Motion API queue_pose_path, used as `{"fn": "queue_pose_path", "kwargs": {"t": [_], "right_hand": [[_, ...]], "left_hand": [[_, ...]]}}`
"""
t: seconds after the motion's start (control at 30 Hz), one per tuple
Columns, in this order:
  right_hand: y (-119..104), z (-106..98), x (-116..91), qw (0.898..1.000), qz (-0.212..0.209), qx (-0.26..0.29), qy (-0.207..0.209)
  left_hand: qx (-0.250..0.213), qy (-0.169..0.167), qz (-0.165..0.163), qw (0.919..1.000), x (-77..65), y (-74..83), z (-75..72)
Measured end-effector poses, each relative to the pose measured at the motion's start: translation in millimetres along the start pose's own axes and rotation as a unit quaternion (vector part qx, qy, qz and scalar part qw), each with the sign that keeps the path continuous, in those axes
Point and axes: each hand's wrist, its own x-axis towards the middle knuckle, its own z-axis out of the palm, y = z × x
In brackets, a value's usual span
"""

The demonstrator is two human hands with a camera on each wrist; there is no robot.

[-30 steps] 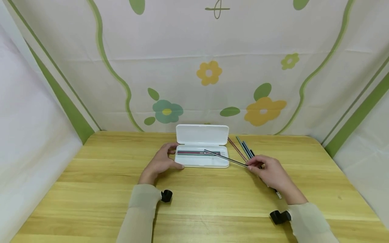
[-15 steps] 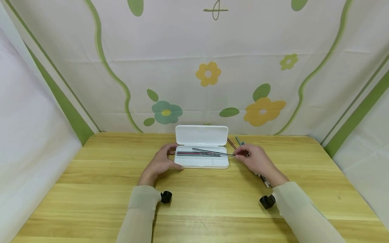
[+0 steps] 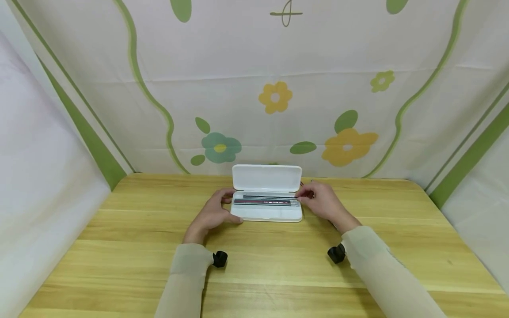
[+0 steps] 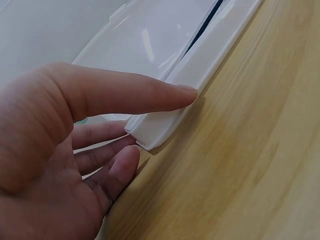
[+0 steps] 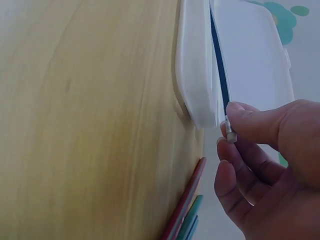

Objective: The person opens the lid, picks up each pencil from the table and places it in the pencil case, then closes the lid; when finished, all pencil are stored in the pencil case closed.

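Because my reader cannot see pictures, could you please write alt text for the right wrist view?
A right hand pinches a dark pencil near its eraser end, with the pencil reaching over an open white case. Below, partly out of frame, a red pencil, a green pencil and a blue pencil lie on a wooden table.

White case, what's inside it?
Several pencils lie lengthwise in the case. The right hand pinches a dark pencil along the back and, in the head view, hides the back right corner; anything there is covered.
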Motion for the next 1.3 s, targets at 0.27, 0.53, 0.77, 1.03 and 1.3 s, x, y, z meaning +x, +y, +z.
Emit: {"fn": "queue_pose_path", "kwargs": {"t": [0.27, 0.53, 0.77, 1.03, 1.3], "right_hand": [[2, 9, 5, 1.000, 0.013, 0.026, -0.007], [1, 14, 6, 0.999, 0.023, 0.027, 0.000], [-4, 18, 9, 0.999, 0.029, 0.029, 0.001], [-6, 20, 12, 0.998, 0.036, 0.043, 0.013], [-10, 24, 12, 0.998, 0.049, 0.032, 0.029]], "left_hand": [[0.000, 0.001, -0.002, 1.0000, -0.4, -0.1, 0.4], [-0.003, 0.001, -0.002, 1.0000, -0.5, 0.0, -0.1], [0.000, 0.000, -0.003, 1.0000, -0.5, -0.2, -0.2], [0.006, -0.001, 0.000, 1.0000, 0.7, -0.4, 0.5], [0.003, -0.002, -0.006, 1.0000, 0.3, -0.1, -0.6]]}}
